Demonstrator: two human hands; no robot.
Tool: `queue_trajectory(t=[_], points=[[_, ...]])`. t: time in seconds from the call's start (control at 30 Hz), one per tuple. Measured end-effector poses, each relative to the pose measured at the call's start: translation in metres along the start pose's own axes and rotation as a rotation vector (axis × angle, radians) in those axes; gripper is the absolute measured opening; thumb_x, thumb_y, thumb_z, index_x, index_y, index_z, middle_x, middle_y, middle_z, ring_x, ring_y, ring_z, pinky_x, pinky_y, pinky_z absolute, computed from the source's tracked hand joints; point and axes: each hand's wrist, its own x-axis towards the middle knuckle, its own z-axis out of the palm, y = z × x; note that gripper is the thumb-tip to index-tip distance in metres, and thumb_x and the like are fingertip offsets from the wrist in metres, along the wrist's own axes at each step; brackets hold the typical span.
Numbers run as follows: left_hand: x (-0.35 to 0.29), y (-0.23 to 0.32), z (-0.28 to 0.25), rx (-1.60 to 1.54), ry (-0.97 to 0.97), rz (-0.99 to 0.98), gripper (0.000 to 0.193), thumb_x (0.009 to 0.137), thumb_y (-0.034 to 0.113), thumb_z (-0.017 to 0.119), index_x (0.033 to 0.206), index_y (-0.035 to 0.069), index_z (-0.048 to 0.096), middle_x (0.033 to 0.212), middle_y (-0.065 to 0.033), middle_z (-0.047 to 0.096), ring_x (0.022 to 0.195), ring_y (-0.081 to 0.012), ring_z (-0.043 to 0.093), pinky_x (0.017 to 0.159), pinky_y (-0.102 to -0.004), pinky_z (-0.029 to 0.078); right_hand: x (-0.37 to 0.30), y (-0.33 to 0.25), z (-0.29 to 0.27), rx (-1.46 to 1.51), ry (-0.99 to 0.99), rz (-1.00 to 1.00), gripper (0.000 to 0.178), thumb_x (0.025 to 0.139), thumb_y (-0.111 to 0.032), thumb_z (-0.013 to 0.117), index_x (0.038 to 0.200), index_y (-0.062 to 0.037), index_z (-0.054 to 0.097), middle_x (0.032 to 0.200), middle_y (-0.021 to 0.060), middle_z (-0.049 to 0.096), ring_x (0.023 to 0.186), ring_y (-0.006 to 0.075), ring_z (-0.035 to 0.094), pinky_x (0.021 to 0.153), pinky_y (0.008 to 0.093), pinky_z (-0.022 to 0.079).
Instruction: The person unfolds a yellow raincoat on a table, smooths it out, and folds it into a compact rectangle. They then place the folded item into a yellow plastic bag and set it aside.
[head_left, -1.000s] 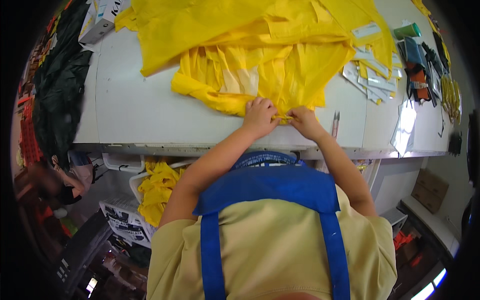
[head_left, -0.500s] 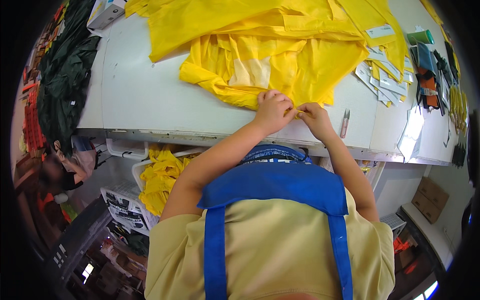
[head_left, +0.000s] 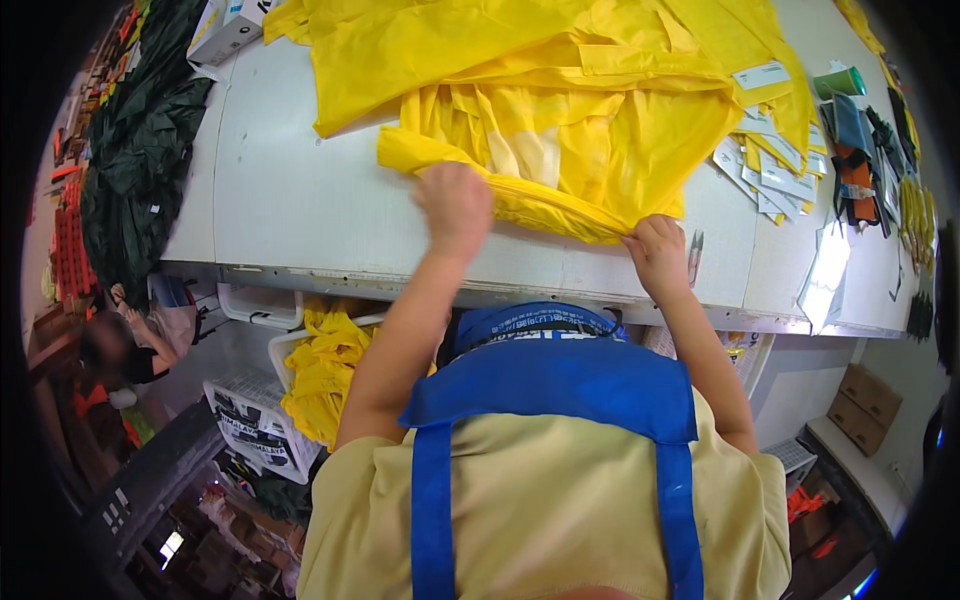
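A yellow garment is spread over the white table, its near edge bunched into a long fold with a pale patch behind it. My right hand pinches the right end of that edge near the table's front. At the fold's left part is my left hand, against or just over the cloth; motion blurs its fingers, so their grip is unclear. Close beside my right hand lies a pair of thread snips, partly hidden by that hand.
White cards lie in a loose pile at the right, near a green roll. Dark green cloth hangs over the table's left end by a white box. Below are yellow cloth in a bin and a person.
My left hand has moved left along the fold, away from my right hand. My right hand has shifted slightly right with the pinched edge, and the fold now lies straighter between them.
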Motion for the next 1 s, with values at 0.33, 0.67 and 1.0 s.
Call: queue_trajectory(t=[0.33,0.67,1.0], points=[[-0.048,-0.009,-0.009,-0.448,-0.700,0.039,0.011,0.083,0.013,0.057,0.082,0.001,0.057,0.088,-0.0156,0.058,0.087,-0.0341,0.055,0.079,-0.0401,0.045,0.050,0.018,-0.034,0.187,-0.397,0.171,0.032,0.076,-0.013,0.067,0.106,-0.0068,0.058,0.103,0.0137,0.058,0.100,0.0287,0.056,0.089,0.0423,0.042],[-0.027,-0.027,-0.017,-0.189,0.115,-0.416,0.079,0.068,0.010,0.076,0.133,0.004,0.032,0.129,-0.0216,0.040,0.121,-0.0403,0.035,0.106,-0.0482,0.024,0.148,-0.048,0.042,-0.231,-0.122,-0.294,0.048,0.071,-0.017,0.071,0.116,-0.0130,0.054,0.116,0.0053,0.054,0.115,0.0232,0.047,0.097,0.0427,0.035],[-0.017,-0.135,-0.051,-1.135,-0.229,-1.192,0.075,0.082,0.015,0.066,0.144,0.023,0.023,0.124,-0.0134,0.047,0.099,-0.0241,0.049,0.085,-0.0375,0.045,0.191,-0.043,0.023,0.208,-0.014,-0.222,0.017,0.078,-0.009,0.064,0.094,-0.0033,0.063,0.081,0.0113,0.065,0.075,0.0255,0.062,0.074,0.0343,0.048]])
